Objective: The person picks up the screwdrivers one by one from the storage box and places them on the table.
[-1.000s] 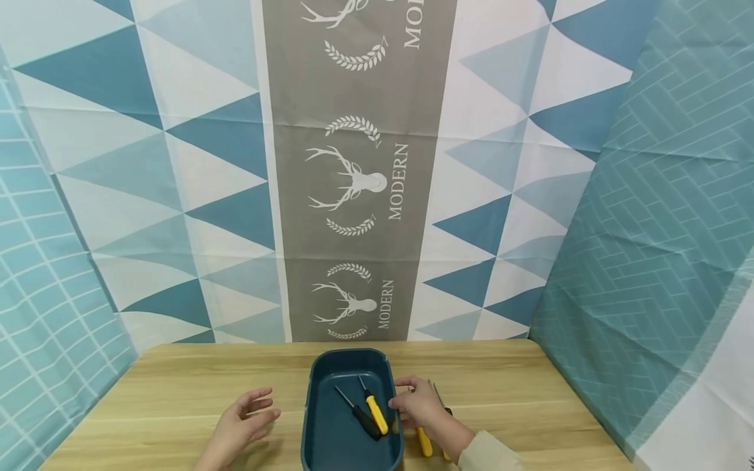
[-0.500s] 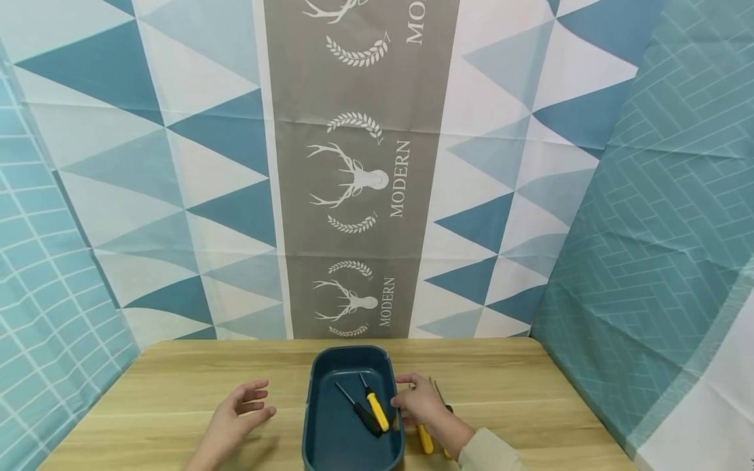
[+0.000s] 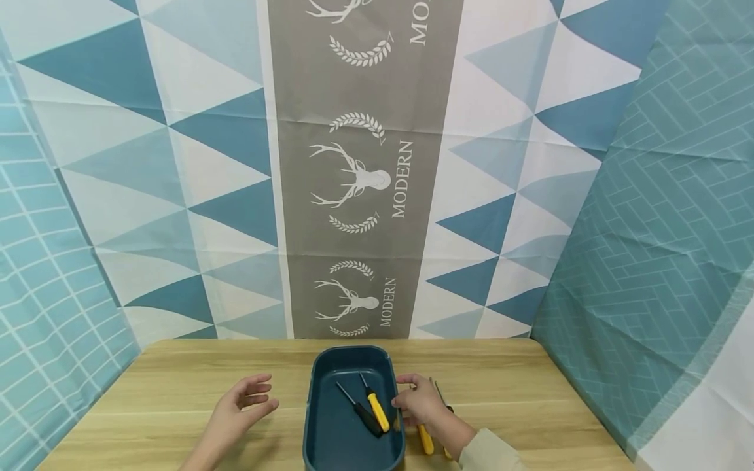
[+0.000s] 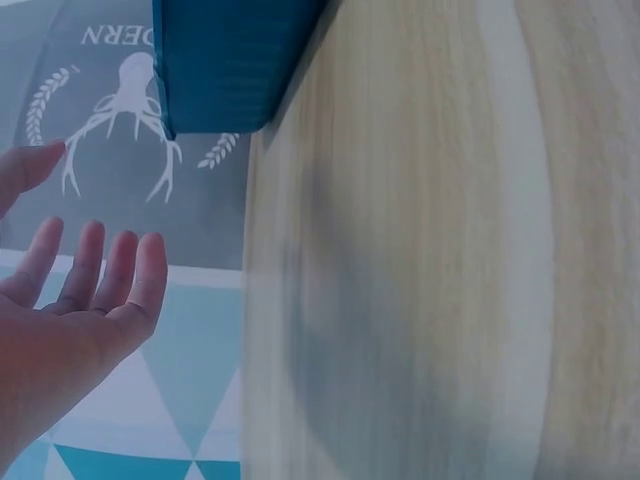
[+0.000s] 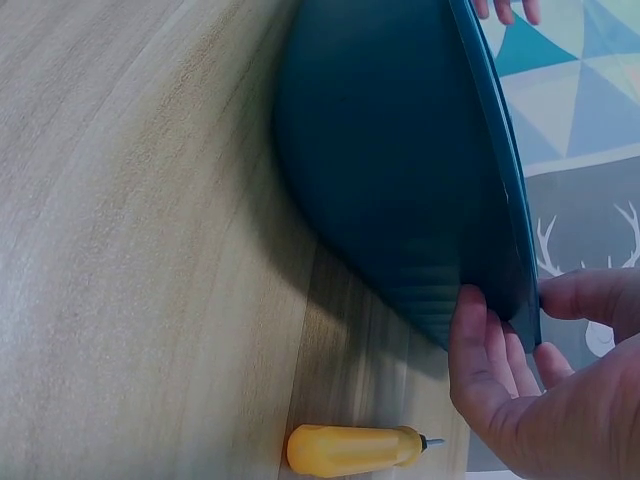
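Left grip moved slightly, perhaps upward.

Blue tray in all views

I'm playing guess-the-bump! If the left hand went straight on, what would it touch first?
Probably the blue tray, though the left hand might be high enough to pass over it.

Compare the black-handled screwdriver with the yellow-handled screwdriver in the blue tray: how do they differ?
The black-handled screwdriver has a black handle; the yellow-handled screwdriver has a yellow one. In the head view, the black-handled screwdriver lies further left and slants more across the blue tray, while the yellow-handled screwdriver lies more nearly lengthwise. Both lie inside, shafts toward the far end.
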A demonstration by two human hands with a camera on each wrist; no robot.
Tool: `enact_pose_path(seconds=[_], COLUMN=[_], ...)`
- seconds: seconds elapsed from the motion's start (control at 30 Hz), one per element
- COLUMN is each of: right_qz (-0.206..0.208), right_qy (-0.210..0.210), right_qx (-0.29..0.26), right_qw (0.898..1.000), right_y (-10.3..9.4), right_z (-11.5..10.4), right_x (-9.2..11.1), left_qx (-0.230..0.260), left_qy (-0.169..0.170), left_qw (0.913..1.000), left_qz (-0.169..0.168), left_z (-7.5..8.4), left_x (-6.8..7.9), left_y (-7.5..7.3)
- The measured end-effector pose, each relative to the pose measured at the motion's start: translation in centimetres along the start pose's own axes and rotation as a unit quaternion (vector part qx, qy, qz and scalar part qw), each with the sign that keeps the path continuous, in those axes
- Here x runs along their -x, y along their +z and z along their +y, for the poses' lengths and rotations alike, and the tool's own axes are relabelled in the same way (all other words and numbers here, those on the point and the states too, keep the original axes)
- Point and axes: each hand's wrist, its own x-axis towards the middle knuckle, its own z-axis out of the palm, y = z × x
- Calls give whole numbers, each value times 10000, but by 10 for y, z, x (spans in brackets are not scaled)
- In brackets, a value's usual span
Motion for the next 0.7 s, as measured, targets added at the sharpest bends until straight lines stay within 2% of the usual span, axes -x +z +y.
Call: enact_pose_path(seconds=[0.2, 0.43, 0.7], right_qz=[-5, 8, -32], right_qy=[13, 48, 56], right_qx=[-4, 10, -13], right_qw=[10000, 10000, 10000], right_y=[-1, -1, -1], right_z=[-1, -1, -1], right_x=[2, 2, 2], left_qx=[163, 234, 470], left_qy=[50, 131, 57], left_qw=[9998, 9996, 9989], left_qz=[69, 70, 27], left_z=[8, 10, 13], left_x=[-1, 0, -2], left_y=[8, 14, 21])
